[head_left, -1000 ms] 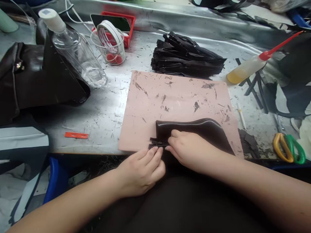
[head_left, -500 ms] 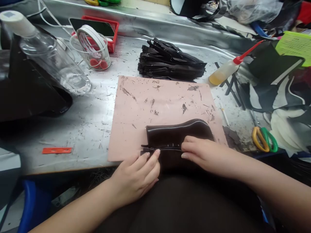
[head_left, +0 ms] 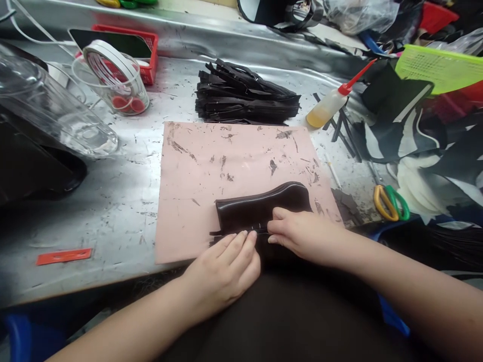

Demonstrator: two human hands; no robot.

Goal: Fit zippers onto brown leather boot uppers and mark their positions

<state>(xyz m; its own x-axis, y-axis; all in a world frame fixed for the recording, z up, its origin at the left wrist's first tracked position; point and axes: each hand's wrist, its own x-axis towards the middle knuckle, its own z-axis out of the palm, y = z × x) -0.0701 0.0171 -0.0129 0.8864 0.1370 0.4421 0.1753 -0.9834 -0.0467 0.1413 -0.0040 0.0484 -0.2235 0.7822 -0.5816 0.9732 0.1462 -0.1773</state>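
Note:
A glossy dark brown leather boot upper [head_left: 256, 208] lies at the front of the pink cutting mat, its curved end to the right. Along its near edge runs a dark zipper strip [head_left: 216, 233], with small pale marks on the leather beside it. My left hand [head_left: 230, 269] rests its outstretched fingers, held side by side, on that edge; its thumb is hidden. Just right of it, my right hand [head_left: 296, 232] is closed in a pinch at the same edge of the upper. What lies under the fingertips is covered.
Behind the pink mat [head_left: 196, 166] lies a bundle of black strips [head_left: 245, 95]. A glue bottle [head_left: 328, 108] and scissors [head_left: 390, 202] are on the right. Leftward are a tape roll [head_left: 111, 63] in a clear cup, a clear bottle [head_left: 75, 120] and an orange strip [head_left: 64, 256].
My left hand has slid right along the zipper edge, closer to my right hand. The right hand keeps its pinch. The view has shifted rightward.

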